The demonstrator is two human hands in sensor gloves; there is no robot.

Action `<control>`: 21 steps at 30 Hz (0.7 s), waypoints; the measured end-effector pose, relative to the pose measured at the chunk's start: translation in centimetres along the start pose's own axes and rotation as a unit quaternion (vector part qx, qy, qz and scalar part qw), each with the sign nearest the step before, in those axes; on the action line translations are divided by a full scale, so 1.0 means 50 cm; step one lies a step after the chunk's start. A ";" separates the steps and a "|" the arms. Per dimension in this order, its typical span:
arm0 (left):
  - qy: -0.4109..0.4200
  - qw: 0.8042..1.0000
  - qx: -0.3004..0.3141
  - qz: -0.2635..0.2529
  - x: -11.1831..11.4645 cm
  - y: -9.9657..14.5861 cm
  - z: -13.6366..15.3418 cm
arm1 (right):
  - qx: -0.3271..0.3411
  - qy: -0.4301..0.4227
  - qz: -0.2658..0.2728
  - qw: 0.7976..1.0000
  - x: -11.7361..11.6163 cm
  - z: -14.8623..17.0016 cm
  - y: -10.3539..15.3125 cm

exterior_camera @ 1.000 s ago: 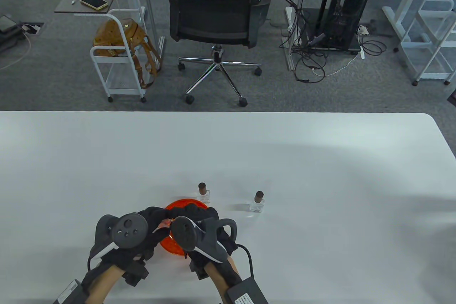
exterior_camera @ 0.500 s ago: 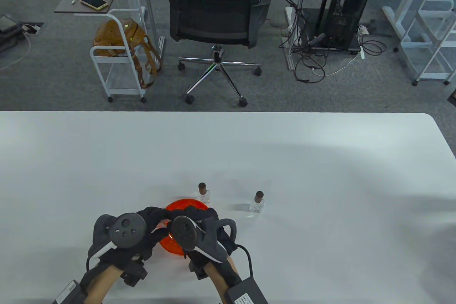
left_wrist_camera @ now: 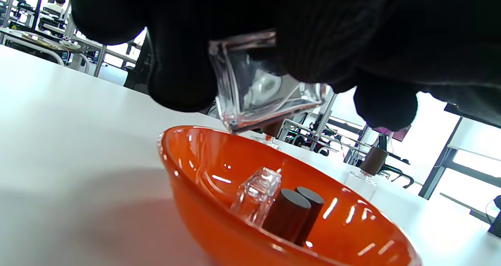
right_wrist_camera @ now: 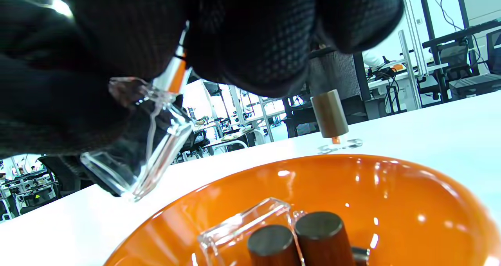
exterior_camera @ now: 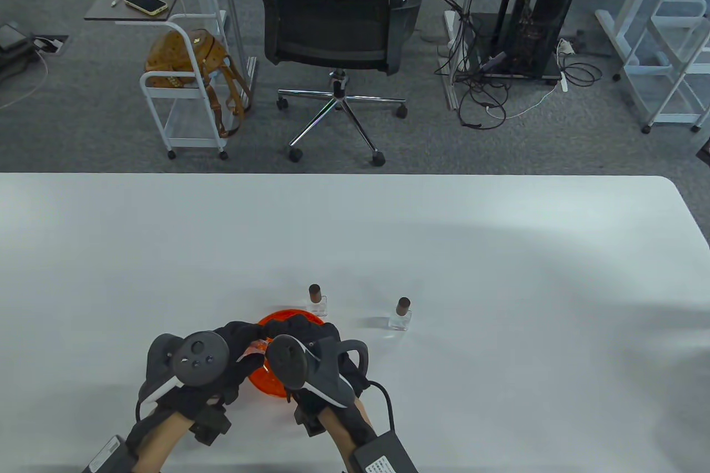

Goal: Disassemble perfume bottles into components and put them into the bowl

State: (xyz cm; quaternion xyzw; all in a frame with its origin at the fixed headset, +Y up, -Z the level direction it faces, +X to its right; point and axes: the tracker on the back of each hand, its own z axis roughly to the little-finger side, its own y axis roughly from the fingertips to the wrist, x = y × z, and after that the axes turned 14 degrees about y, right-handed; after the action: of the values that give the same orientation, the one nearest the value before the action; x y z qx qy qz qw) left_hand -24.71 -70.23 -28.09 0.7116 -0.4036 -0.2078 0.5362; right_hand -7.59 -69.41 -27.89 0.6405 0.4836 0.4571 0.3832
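Both gloved hands meet over the orange bowl (exterior_camera: 277,323) near the table's front edge. My left hand (exterior_camera: 241,335) grips a clear square glass bottle (left_wrist_camera: 266,89) by its body, tilted above the bowl's rim (left_wrist_camera: 176,148). My right hand (exterior_camera: 308,330) pinches the orange-stemmed spray top (right_wrist_camera: 178,72) at the neck of that bottle (right_wrist_camera: 148,156). In the bowl lie another clear glass bottle (left_wrist_camera: 256,195) and two brown caps (right_wrist_camera: 274,246) (right_wrist_camera: 325,234). Two capped bottles stand beyond the bowl, one (exterior_camera: 317,301) just behind it and one (exterior_camera: 400,315) to the right.
The white table (exterior_camera: 499,273) stretches wide to the left, right and far side of the bowl. Beyond its far edge stand an office chair (exterior_camera: 333,13) and a white cart (exterior_camera: 188,85) on the floor.
Both hands stay over the bowl with the bottle between them. The left hand has shifted only slightly.
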 end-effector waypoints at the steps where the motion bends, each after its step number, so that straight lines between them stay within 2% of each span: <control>1: 0.002 1.000 0.001 0.000 -0.001 0.001 0.000 | -0.001 0.003 0.005 1.000 0.000 -0.001 0.001; 9: 0.001 1.000 0.001 -0.004 -0.001 -0.001 0.000 | 0.002 0.000 -0.003 1.000 0.000 -0.002 0.000; 12: -0.002 1.000 0.001 0.011 0.002 0.000 -0.001 | -0.005 -0.004 0.006 1.000 0.002 0.002 0.000; 16: -0.007 1.000 0.002 0.002 0.003 -0.002 -0.004 | 0.002 -0.004 -0.010 1.000 0.001 0.002 0.000; 21: -0.002 1.000 -0.001 0.010 0.000 -0.001 0.001 | -0.003 -0.003 0.002 1.000 0.003 0.001 0.000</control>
State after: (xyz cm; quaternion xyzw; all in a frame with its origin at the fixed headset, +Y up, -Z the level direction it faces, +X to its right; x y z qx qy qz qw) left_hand -24.71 -70.26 -28.14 0.7066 -0.4117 -0.2046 0.5379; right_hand -7.52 -69.29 -27.89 0.6419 0.4799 0.4571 0.3858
